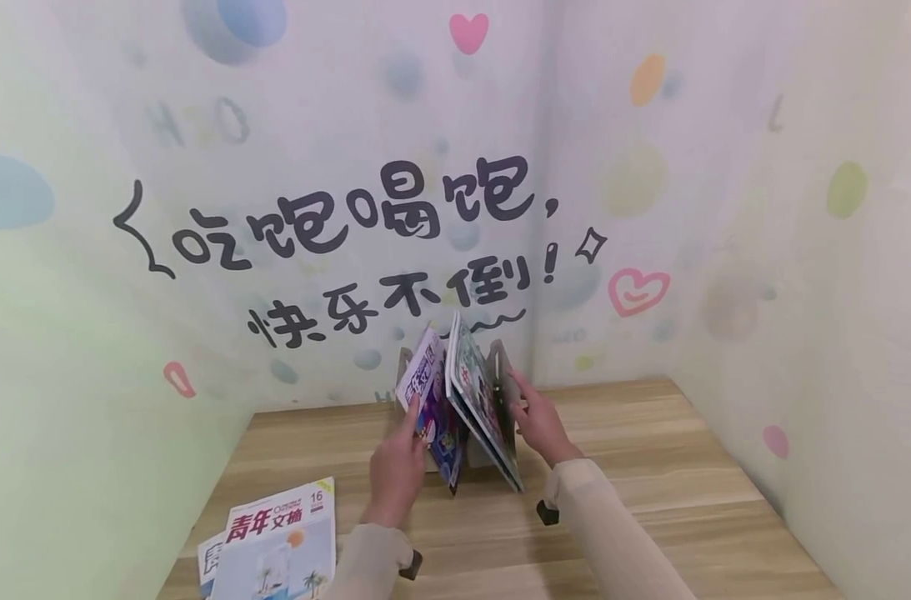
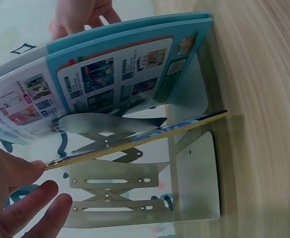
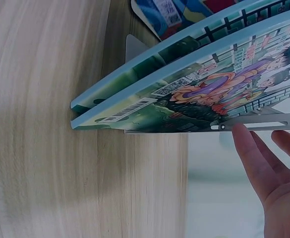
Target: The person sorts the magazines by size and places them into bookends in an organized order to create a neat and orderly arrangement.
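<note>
My left hand [image 1: 398, 467] pinches the near edge of a thin purple magazine [image 1: 440, 429], which leans inside an expandable metal bookend [image 2: 197, 181]. In the left wrist view, its thumb lies at the magazine's edge, other fingers spread below. Two teal-edged magazines [image 1: 476, 383] stand tilted beside the purple one, lower corners reaching the table. To their right, my right hand [image 1: 543, 423] touches the bookend's right side with extended fingers. The right wrist view shows a fingertip against the metal bar [image 3: 256, 120] by the illustrated cover. The teal-edged magazines partly hide the bookend.
A white magazine [image 1: 282, 542] with a beach picture lies at the table's front left, over another magazine [image 1: 209, 557]. The wood-grain table [image 1: 635, 475] meets a printed wall [image 1: 335, 167] close behind the bookend. Pale walls stand at both sides.
</note>
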Tool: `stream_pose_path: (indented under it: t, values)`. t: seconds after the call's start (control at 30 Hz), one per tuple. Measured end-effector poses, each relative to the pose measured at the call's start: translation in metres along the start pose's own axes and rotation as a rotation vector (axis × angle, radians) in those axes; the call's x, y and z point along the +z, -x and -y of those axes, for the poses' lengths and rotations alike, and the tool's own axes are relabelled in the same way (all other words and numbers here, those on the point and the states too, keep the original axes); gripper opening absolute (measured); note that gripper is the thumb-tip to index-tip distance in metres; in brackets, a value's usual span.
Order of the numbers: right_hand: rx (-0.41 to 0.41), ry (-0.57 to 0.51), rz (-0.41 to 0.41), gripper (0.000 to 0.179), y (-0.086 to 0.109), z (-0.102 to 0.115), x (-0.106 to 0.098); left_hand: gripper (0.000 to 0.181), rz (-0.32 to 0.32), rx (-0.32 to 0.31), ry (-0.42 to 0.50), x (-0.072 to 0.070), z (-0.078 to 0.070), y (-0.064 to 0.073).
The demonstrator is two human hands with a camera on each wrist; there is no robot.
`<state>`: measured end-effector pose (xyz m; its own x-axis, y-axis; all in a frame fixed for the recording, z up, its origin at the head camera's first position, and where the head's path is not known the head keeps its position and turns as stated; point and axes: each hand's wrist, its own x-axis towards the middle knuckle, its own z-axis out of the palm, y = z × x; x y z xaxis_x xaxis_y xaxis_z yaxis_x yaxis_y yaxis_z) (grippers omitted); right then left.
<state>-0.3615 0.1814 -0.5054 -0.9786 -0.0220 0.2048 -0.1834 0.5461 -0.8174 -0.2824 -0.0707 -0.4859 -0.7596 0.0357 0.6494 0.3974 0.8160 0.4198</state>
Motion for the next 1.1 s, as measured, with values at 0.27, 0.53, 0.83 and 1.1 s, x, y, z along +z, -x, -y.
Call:
stream_pose_path:
  t: [0.27, 0.53, 0.83, 1.1]
  values:
    - [-0.001, 0.005, 0.004, 0.061, 0.001, 0.001, 0.001, 0.084, 0.020, -0.019, 0.013, 0.011, 0.003, 0.002]
    - [0.008, 0.012, 0.004, 0.062, 0.002, 0.004, -0.001, 0.084, 0.011, -0.012, 0.006, 0.017, 0.006, 0.003]
    - [-0.012, 0.011, -0.007, 0.061, 0.004, 0.007, -0.002, 0.083, -0.001, -0.013, 0.002, 0.020, 0.005, 0.001]
    - [-0.040, 0.013, -0.020, 0.061, 0.006, 0.006, -0.003, 0.082, -0.041, 0.017, -0.006, 0.025, 0.008, -0.001]
